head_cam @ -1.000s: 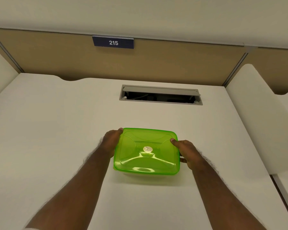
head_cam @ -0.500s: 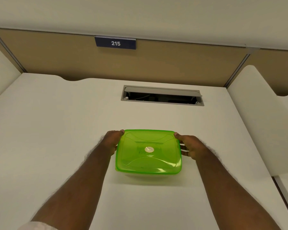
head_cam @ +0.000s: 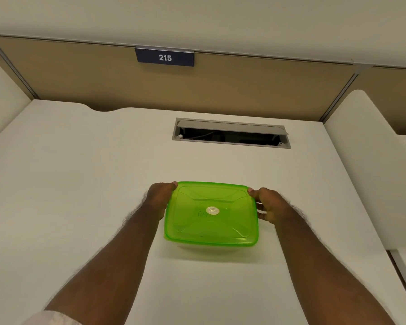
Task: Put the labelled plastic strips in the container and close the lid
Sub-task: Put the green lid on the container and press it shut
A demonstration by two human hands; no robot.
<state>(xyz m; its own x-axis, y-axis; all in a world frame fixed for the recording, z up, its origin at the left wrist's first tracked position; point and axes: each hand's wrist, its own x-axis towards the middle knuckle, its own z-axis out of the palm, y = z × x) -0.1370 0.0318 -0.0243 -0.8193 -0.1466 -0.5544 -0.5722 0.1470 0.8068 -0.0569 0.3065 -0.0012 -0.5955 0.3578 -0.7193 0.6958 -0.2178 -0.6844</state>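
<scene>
A translucent green container sits on the white desk, covered by its green lid with a small round sticker in the middle. My left hand grips the lid's left edge, thumb at the far left corner. On the opposite side my right hand holds the right edge, thumb on the far right corner. Faint markings show through the lid; the labelled strips themselves are not visible.
A grey cable hatch lies open in the desk behind the container. A tan partition with a blue "215" sign closes the back. White side dividers stand at right and left.
Both hands slid along the lid's sides toward its far corners. The container shifted slightly right and squared up on the desk.
</scene>
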